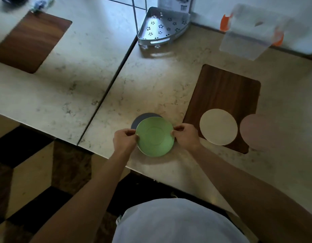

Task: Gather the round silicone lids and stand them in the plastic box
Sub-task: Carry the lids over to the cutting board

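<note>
A green round lid [154,136] is held near the counter's front edge, pinched at its left rim by my left hand [124,139] and at its right rim by my right hand [185,135]. A grey lid [140,120] lies flat on the counter, mostly hidden behind the green one. A cream lid [218,129] rests on the right wooden board [225,92]. A pink lid [256,131] lies at that board's right edge, blurred. The clear plastic box [248,35] with orange clips stands at the back right by the wall.
A metal corner rack [162,27] stands at the back middle. A second wooden board [29,41] lies at the far left. A dark seam [108,90] splits the marble counter [151,85]. The patterned floor [29,181] shows below the front edge.
</note>
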{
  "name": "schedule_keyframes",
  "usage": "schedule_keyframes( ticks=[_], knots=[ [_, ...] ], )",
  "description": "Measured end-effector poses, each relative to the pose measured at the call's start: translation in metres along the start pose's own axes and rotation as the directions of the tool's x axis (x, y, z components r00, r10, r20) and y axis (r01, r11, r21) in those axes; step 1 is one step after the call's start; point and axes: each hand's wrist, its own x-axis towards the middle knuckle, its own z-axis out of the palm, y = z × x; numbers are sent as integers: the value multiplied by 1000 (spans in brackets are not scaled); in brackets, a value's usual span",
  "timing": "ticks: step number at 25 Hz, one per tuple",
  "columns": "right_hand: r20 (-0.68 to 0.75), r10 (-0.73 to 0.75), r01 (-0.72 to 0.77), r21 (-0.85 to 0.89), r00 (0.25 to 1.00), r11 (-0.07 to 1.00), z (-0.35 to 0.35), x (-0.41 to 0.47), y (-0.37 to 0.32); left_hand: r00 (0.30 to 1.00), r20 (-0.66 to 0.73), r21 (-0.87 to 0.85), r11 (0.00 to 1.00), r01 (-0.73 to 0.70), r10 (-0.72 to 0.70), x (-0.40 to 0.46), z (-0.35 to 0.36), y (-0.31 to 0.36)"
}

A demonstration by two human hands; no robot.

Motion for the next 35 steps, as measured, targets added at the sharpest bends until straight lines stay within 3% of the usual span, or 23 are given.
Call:
schedule_keyframes(
  ticks=[12, 21, 24, 27, 31, 35],
  knots=[
    [-39, -5, 2, -62, 999, 998, 30, 18, -18, 998, -50, 32, 998, -45, 46, 35, -6, -6],
    [-124, -127, 114, -104, 984, 988, 32, 8, -20, 977, -103, 179, 970, -167, 187, 26, 2, -2],
    [-170, -129, 103, -152, 977, 983, 35, 0, -22, 967, -104, 298, 935, -193, 232, 26, 8, -1],
    [-174, -68, 27, -227, 982, 973, 39, -3, -23, 975, -122, 367, 921, -130, 186, 28, 15, -5],
    [-167, 56, -78, -131, 984, 988, 38, -2, -29, 994, -74, 352, 934, -54, 86, 34, 15, 0],
    [-115, 124, -133, -75, 986, 988, 35, 5, -30, 997, -79, 222, 975, 30, -13, 37, 15, 7]
  ],
)
